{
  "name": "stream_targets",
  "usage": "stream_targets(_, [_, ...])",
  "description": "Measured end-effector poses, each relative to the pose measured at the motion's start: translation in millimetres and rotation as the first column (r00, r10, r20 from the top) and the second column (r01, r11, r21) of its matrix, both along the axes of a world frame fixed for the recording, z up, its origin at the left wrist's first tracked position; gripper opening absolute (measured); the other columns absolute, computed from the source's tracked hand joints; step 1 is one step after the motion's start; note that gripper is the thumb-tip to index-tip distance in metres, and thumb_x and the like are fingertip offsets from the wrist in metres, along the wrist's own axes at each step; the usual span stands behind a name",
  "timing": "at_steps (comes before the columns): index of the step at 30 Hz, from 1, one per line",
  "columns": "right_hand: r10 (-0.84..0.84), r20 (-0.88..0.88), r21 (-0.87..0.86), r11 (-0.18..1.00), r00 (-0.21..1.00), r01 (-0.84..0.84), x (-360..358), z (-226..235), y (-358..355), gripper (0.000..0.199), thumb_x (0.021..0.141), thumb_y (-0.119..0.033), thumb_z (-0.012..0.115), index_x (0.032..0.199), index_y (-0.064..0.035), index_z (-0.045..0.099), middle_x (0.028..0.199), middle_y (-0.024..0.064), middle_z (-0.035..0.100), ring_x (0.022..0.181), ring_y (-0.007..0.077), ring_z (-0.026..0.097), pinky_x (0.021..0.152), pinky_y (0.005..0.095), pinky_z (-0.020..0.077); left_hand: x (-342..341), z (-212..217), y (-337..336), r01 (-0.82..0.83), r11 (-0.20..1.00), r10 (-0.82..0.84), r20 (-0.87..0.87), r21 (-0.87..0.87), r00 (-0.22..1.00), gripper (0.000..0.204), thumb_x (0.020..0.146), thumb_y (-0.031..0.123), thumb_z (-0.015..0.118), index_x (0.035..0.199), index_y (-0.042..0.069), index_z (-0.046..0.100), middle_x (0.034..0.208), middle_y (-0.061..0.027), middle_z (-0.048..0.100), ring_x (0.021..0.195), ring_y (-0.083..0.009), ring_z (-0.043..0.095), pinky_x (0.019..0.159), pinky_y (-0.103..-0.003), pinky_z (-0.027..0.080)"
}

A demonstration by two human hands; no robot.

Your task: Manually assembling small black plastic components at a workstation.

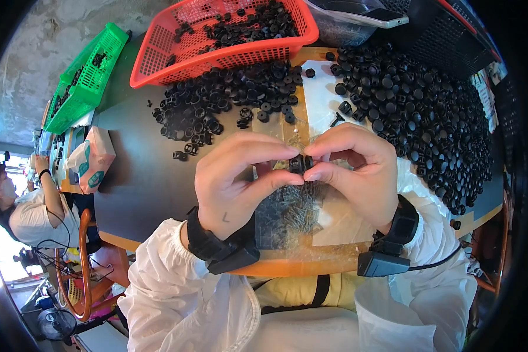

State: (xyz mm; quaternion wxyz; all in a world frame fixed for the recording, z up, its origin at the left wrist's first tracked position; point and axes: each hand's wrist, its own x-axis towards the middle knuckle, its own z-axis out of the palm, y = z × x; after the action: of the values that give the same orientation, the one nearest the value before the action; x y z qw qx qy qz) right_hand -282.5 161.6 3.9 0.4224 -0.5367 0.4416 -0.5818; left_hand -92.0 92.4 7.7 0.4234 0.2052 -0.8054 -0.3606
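Observation:
Thumb and forefinger of my left hand [232,179] pinch one side of a small round black plastic part [297,165]. My right hand [361,170] grips its other side the same way, so the fingertips nearly meet over the table. Fingers cover much of the part, and whether it is one piece or two pressed together I cannot tell. Just below the hands lies a heap of thin metal springs [298,214]. Black rings and discs [199,108] are spread beyond my left hand. To the right, a large pile of black round caps [416,117] covers the table.
Behind the rings stands a red basket [229,57] holding more black parts. A green basket [91,82] and a tissue pack [98,161] are at the left. A clear tub [343,26] and a black crate [446,44] stand at the back. Another person [38,205] sits far left.

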Motion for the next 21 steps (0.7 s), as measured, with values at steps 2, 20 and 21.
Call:
stream_targets(2, [-0.011,-0.015,-0.005,1.0,1.0,0.01,-0.4,1.8,0.3,0.02,0.077,-0.001,0.076,0.097,-0.0012,0.071,0.095,0.0075,0.067,0.084,0.0123,0.065,0.075,0.0242,0.0522,-0.4,0.4,0.2,-0.006,1.0,0.006,0.001,-0.012,1.0,0.034,0.069,0.006,0.082,0.096,-0.002,0.065,0.094,-0.0136,0.066,0.084,-0.0201,0.062,0.071,-0.029,0.049])
stream_targets(20, [-0.039,-0.101,-0.062,0.998,0.994,0.033,0.3,1.2,-2.3,0.023,0.074,0.0,0.077,0.097,-0.002,0.071,0.091,0.007,0.067,0.076,0.0114,0.063,0.069,0.0245,0.0522,-2.1,-2.6,-2.8,0.001,1.0,-0.003,-0.083,-0.023,0.997,0.033,0.069,-0.001,0.08,0.1,0.003,0.069,0.096,-0.0087,0.068,0.069,-0.0115,0.06,0.057,-0.022,0.049])
stream_targets(21, [-0.044,-0.112,-0.068,0.997,0.993,0.037,0.1,1.0,-2.4,0.023,0.074,0.0,0.077,0.096,-0.0019,0.071,0.091,0.007,0.067,0.076,0.0114,0.063,0.068,0.0243,0.052,-2.3,-2.7,-2.4,0.002,1.0,-0.004,-0.082,-0.022,0.997,0.033,0.069,-0.001,0.08,0.1,0.003,0.069,0.096,-0.0087,0.068,0.069,-0.0115,0.06,0.057,-0.022,0.049])
